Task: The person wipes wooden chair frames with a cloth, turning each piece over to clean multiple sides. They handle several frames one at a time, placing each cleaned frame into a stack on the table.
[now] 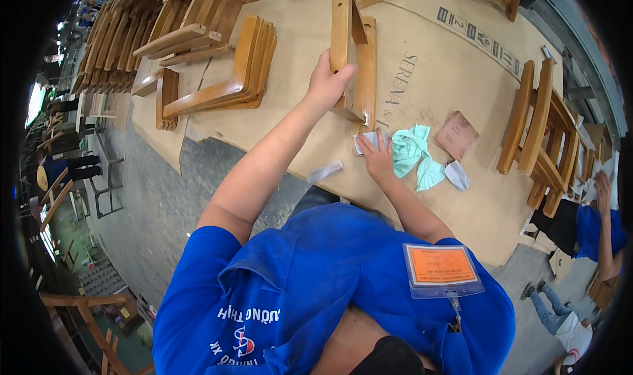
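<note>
My left hand is wrapped round the near part of a varnished wooden frame, which stands on the cardboard-covered table. Close to the frame's near end, my right hand has its fingers on a small folded light-grey sheet, which looks like sandpaper, gripping it against the tabletop. A crumpled mint-green cloth lies just right of that hand. Beyond it are a reddish-brown square of sandpaper and a small whitish folded piece. Another grey strip rests near the table edge.
Stacked angled wooden parts stand at the left of the table, with more frames behind. Slatted wooden frames stand at the right. Co-workers are at both sides, one in a blue shirt at the right.
</note>
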Action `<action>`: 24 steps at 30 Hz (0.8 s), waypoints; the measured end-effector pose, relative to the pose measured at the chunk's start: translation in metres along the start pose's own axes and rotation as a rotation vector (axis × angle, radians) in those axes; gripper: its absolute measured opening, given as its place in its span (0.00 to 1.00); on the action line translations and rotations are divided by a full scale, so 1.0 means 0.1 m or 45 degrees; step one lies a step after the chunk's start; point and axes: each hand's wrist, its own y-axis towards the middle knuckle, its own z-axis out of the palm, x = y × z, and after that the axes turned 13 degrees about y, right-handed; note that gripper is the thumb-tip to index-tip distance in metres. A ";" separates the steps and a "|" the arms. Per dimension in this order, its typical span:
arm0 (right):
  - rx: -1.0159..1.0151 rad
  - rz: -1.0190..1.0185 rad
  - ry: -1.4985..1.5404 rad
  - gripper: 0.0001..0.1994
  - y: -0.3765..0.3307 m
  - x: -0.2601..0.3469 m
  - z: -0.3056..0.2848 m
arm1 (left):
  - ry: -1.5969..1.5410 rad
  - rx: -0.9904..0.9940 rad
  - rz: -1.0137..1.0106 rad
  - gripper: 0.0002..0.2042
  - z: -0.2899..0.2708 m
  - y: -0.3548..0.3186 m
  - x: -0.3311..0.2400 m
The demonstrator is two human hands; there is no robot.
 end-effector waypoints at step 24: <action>0.033 0.106 0.006 0.27 0.21 -0.32 -0.08 | -0.050 -0.001 0.084 0.23 0.03 -0.06 -0.10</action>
